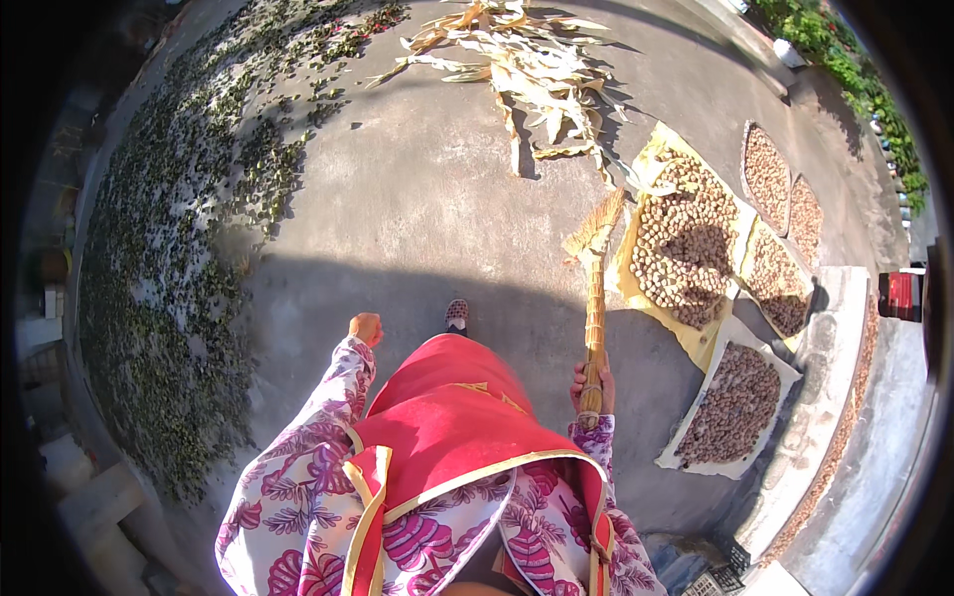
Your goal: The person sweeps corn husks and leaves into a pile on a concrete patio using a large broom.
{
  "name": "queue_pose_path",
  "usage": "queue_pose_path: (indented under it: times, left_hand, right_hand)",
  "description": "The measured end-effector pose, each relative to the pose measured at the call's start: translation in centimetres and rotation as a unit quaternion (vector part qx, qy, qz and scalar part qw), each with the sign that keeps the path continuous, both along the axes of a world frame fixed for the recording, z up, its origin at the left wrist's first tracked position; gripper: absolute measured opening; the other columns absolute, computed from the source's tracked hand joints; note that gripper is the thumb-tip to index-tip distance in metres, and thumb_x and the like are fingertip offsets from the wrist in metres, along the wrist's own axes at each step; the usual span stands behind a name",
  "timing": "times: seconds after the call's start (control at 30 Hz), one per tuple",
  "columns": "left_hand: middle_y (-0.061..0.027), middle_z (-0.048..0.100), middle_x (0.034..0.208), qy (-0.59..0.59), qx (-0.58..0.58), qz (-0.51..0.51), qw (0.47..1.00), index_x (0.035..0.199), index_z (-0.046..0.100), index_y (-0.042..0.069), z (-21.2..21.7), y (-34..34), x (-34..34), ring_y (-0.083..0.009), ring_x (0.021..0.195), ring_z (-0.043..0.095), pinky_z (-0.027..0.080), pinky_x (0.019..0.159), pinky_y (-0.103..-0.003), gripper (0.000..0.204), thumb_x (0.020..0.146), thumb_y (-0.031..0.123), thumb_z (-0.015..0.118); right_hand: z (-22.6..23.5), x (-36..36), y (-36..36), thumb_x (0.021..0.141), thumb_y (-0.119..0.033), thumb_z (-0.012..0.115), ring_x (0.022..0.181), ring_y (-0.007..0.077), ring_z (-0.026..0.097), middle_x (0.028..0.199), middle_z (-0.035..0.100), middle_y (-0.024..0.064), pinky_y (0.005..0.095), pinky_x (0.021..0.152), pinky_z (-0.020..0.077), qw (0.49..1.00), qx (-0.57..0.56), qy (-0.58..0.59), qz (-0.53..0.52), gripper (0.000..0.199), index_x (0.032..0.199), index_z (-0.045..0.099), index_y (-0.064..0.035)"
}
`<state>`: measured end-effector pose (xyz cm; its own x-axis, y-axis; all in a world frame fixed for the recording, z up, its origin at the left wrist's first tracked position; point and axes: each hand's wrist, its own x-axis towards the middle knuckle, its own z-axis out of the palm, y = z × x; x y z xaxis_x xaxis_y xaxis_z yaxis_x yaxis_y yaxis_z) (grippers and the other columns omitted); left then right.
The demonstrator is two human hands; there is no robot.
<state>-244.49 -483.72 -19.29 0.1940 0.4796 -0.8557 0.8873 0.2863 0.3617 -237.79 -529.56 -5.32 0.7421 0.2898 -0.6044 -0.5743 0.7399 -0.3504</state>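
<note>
My right hand [605, 387] is wrapped round the handle of a straw hand broom [594, 308]. The broom points away from me, its bristles fanned out at the far end. On the other side of my red apron [467, 407], my left hand [367, 329] hangs curled like a fist, with nothing visible in it. Right of the broom, round brown nuts that look like walnuts [686, 238] lie on a yellow sheet [708, 343].
Drying leaves [179, 268] cover the concrete at left. Dry corn husks [542, 65] are heaped ahead. More brown nuts [730, 402] sit on a white sheet at right, near a pale ledge [830, 348]. Other sheets of produce [767, 179] lie farther off. One shoe [456, 314] shows ahead of the apron.
</note>
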Motion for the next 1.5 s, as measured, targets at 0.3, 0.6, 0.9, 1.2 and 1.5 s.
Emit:
queue_pose_path:
  times: [0.3,0.6,0.9,1.2,1.5]
  left_hand:
    - [-0.0035,0.052,0.068,-0.140,-0.099,-0.030,0.985,0.077,0.053,0.007,0.1,-0.4,21.2,-0.0117,0.053,0.050,0.039,0.042,-0.024,0.015,0.072,0.019,0.046]
    - [-0.0027,0.052,0.075,-0.081,-0.054,-0.102,0.990,0.088,0.053,0.006,3.5,-5.0,35.1,-0.0120,0.061,0.051,0.042,0.051,-0.023,0.023,0.074,0.024,0.046]
    - [-0.0061,0.055,0.079,-0.146,-0.048,0.003,0.988,0.090,0.052,0.005,4.9,-2.6,43.6,-0.0143,0.065,0.054,0.044,0.054,-0.025,0.027,0.075,0.026,0.049]
    - [-0.0052,0.051,0.069,-0.122,0.107,-0.488,0.858,0.076,0.049,0.007,-2.4,9.0,45.5,-0.0137,0.052,0.050,0.041,0.043,-0.026,0.013,0.074,0.019,0.043]
    - [-0.0061,0.054,0.080,-0.078,-0.051,0.046,0.995,0.096,0.050,0.005,2.7,19.1,64.0,-0.0139,0.064,0.053,0.044,0.055,-0.025,0.029,0.076,0.027,0.049]
  right_hand:
    - [-6.5,14.7,3.4,0.072,-0.023,0.050,0.051,0.0158,0.049,0.068,0.047,0.0099,0.0256,0.042,0.0452,0.977,-0.121,0.154,0.090,0.026,0.084,0.040,-0.0013]
    - [-9.7,32.2,1.3,0.070,-0.020,0.052,0.054,0.0142,0.047,0.067,0.045,0.0077,0.0237,0.047,0.0443,0.966,0.030,0.255,0.041,0.027,0.085,0.039,-0.0005]
    - [-12.0,47.3,2.8,0.068,-0.016,0.053,0.055,0.0144,0.048,0.068,0.046,0.0078,0.0236,0.048,0.0446,0.959,-0.014,0.283,0.009,0.026,0.084,0.040,-0.0008]
    - [-12.7,62.8,15.7,0.064,-0.013,0.052,0.056,0.0175,0.050,0.072,0.050,0.0058,0.0263,0.048,0.0465,0.961,-0.081,0.263,-0.022,0.024,0.086,0.046,-0.0063]
    - [-12.9,85.3,31.5,0.063,-0.014,0.055,0.054,0.0193,0.053,0.062,0.052,0.0081,0.0280,0.048,0.0474,0.961,0.117,0.244,0.064,0.015,0.072,0.047,-0.0039]
